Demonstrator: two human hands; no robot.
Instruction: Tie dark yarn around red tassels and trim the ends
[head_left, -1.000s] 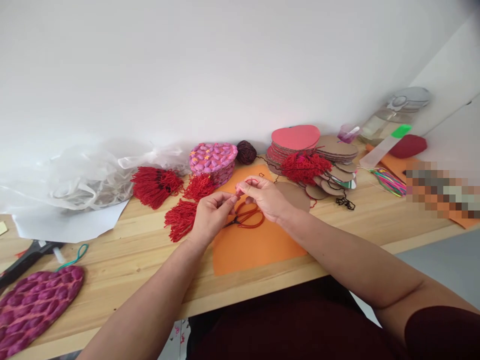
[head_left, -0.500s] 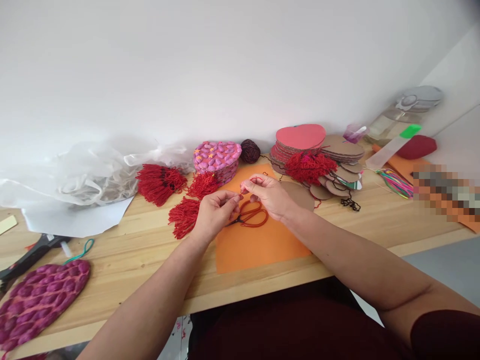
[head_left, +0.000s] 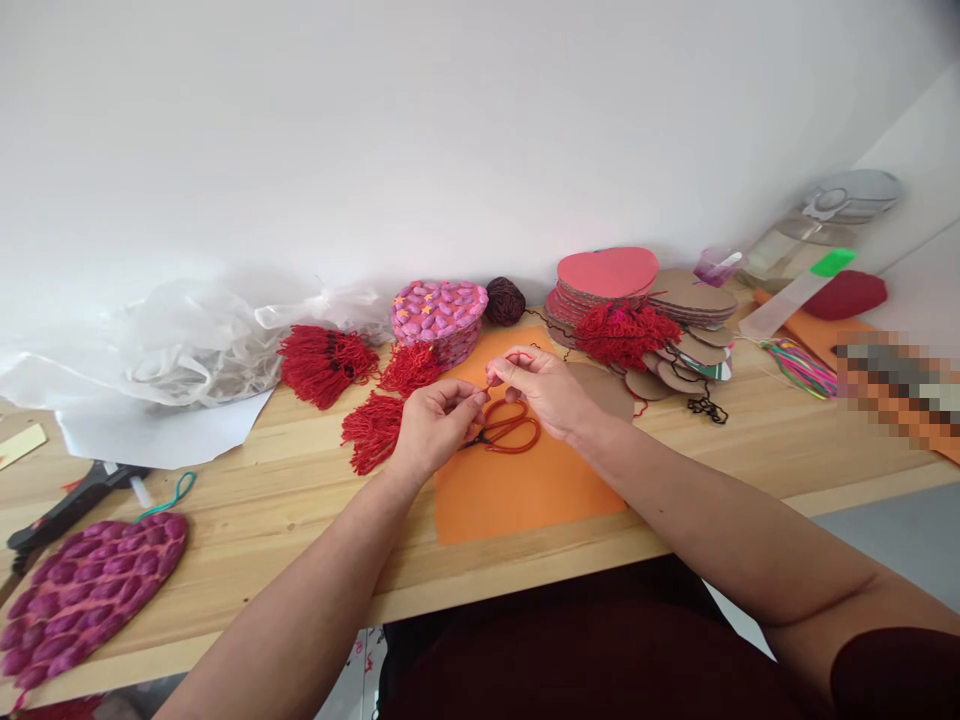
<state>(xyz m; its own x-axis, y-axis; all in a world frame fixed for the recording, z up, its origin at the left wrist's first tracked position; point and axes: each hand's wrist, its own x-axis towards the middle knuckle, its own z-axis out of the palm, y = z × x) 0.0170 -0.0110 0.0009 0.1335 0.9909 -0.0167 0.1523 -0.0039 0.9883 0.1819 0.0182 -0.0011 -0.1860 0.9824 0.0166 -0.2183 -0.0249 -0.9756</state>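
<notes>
My left hand (head_left: 442, 425) is closed in a pinch, thumb against fingers, on a thin strand of red yarn (head_left: 489, 388). Just to its right, my right hand (head_left: 536, 385) pinches the same red yarn, part of which loops over its fingers. Both hands hover close together above an orange sheet (head_left: 525, 500). Beneath them lie scissors with orange-red handles (head_left: 512, 430), their blades partly hidden by my left hand. Red yarn tassels (head_left: 373, 432) rest left of my left hand. A brown cardboard piece (head_left: 600, 392) lies partly behind my right wrist.
Along the wall stand a plastic bag (head_left: 187, 350), stacked pink-purple hearts (head_left: 440, 312), a dark yarn ball (head_left: 505, 301) and stacked cardboard shapes (head_left: 607, 272). A purple heart (head_left: 97, 595) and a glue gun (head_left: 71, 505) lie at left. A clear bottle (head_left: 806, 240) is at far right.
The hands stay nearly in place, still pinching the yarn; a little red strand now shows between them. The whole view has shifted slightly, with objects appearing farther right.
</notes>
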